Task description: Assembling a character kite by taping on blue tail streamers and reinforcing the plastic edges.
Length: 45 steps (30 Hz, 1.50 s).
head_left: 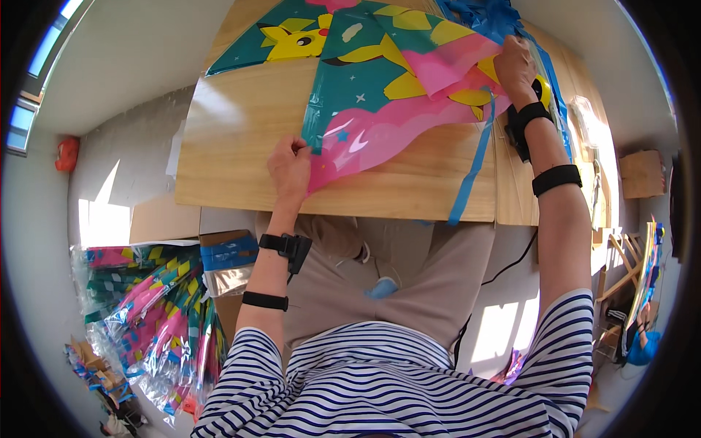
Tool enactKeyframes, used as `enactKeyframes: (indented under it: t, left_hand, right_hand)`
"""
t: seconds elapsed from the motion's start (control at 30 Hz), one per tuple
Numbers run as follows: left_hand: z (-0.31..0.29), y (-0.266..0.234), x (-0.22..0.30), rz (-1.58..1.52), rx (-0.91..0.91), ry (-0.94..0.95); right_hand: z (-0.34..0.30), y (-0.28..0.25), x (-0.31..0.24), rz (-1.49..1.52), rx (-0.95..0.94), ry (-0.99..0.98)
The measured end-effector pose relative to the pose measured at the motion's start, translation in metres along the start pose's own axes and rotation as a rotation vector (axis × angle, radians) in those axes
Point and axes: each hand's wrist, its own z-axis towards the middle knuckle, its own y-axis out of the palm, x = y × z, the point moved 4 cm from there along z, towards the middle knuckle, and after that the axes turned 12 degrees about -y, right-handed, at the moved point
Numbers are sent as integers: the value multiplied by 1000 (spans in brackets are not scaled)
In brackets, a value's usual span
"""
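Observation:
A thin, glossy printed sheet (365,95) in green, pink and yellow, with a cartoon figure on it, is spread over the wooden table. My left hand (288,169) pinches its lower left corner close to the table's front edge. Farther off on the right, my right hand (515,69) has its fingers closed on the sheet's right-hand part, where the pink material is folded and bunched. From near there a narrow blue strip (473,171) runs down over the table's front edge. Beside my right wrist is a yellow and black object (541,90), partly hidden.
The wooden table (241,139) ends just above my lap. Blue strips (489,18) lie tangled at its far right. On the floor at left are a heap of colourful plastic-wrapped pieces (157,321) and an open cardboard box (228,259). A black cable (511,264) hangs at right.

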Motion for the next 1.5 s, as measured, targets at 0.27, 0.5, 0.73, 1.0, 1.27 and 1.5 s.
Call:
enactKeyframes:
  t: [0.27,0.5,0.73,1.0,1.27,1.5]
  left_hand:
    - [6,7,-6,-60,14,9]
    - [9,0,-10,67,38,154]
    - [-51,-42,4,434,-143,600]
    - [-77,-49,12,436,-152,613]
    - [-99,-19,37,353,-352,597]
    - [-96,-19,35,357,-340,525]
  right_hand:
    - [-66,-17,-80,254,119,-363]
    - [-205,-17,-210,611,-238,-688]
    - [-219,-9,-217,569,-276,-667]
    - [-178,-3,-181,871,-239,-472]
    - [-47,60,-6,701,-96,236]
    - [27,127,52,573,-100,293]
